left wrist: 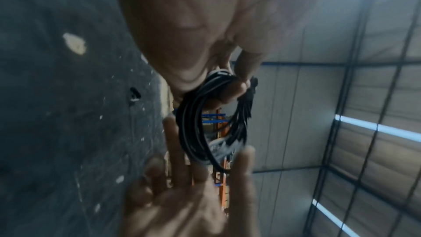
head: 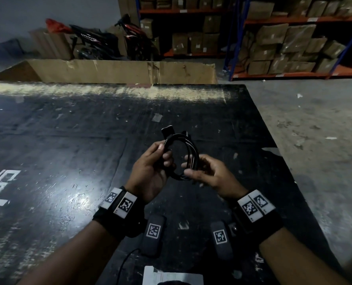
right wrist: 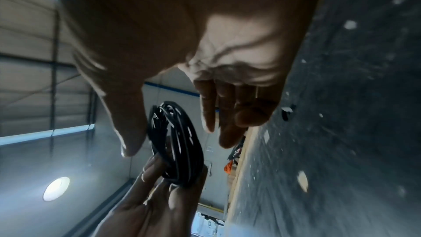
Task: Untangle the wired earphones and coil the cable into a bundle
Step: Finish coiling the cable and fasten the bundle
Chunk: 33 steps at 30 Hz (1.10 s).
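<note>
Several loops of black earphone cable (head: 180,156) held as coil above dark counter (head: 68,140). Left hand (head: 150,171) pinches coil's side; right hand (head: 208,171), fingers loosely spread, touches opposite edge without gripping. Risk: single pinch slackens, loops spring apart; loose earbud end (head: 168,129) snags, re-tangles.

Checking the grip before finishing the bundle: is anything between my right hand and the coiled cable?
Nothing visible. The left hand grips the coiled cable on one side; the right hand is at its other side, thumb and fingers spread around the loops with only air between.
</note>
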Each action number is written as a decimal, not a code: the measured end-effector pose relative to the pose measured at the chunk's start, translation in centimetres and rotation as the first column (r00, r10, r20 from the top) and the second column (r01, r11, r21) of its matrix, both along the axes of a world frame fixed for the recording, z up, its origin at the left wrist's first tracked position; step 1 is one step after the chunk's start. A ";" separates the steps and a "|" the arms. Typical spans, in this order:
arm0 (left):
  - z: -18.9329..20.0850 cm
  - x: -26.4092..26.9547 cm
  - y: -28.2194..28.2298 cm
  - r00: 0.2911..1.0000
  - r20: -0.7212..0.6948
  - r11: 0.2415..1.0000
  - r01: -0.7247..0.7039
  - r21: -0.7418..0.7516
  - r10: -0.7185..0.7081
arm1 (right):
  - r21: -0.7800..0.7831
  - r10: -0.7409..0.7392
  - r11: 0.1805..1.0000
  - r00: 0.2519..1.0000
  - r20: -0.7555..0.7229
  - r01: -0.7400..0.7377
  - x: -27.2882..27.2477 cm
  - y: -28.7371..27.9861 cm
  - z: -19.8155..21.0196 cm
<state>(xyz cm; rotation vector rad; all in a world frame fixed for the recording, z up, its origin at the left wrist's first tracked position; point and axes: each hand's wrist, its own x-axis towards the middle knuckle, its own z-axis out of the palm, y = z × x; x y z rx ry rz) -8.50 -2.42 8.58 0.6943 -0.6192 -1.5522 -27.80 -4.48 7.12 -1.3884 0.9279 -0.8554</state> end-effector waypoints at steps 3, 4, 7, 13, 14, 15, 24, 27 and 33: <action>-0.2 -0.2 0.1 0.987 -0.163 1.000 0.013 -0.001 -0.013 | 0.147 -0.060 0.989 0.971 0.231 0.026 0.9 1.0 -1.1; -0.3 -0.3 0.1 0.979 -0.204 1.000 0.021 -0.004 -0.021 | 0.208 -0.110 0.977 0.942 0.318 0.044 1.1 1.2 -1.2; -0.4 -0.4 0.3 0.967 -0.253 1.000 0.031 0.007 -0.028 | 0.314 -0.208 0.947 0.863 0.460 0.061 1.4 1.4 -0.9; -1.9 0.5 0.8 0.991 -0.132 0.996 0.038 0.080 -0.027 | 0.106 -0.174 0.983 0.941 0.291 0.149 0.3 0.0 0.3; -2.2 0.7 0.9 0.997 -0.071 0.996 0.010 0.086 -0.004 | 0.039 -0.145 0.989 0.966 0.213 0.140 -0.1 -0.4 0.4; -2.3 1.1 0.8 0.999 0.015 0.996 -0.037 0.083 0.036 | -0.017 -0.112 0.993 0.985 0.128 0.115 -0.4 -0.6 0.8; -0.1 2.7 -0.9 0.434 0.898 0.956 0.288 -0.059 -0.075 | -0.201 0.198 0.922 0.849 -0.489 -0.331 -1.6 -3.0 2.5; 0.1 1.5 -1.0 0.265 0.949 0.902 0.430 0.040 -0.169 | -0.213 0.176 0.928 0.862 -0.475 -0.306 -0.9 -3.2 2.5; -1.2 1.3 -1.4 0.472 0.868 0.951 0.310 0.004 -0.158 | -0.153 0.038 0.986 0.980 -0.194 -0.069 -1.3 -3.4 1.0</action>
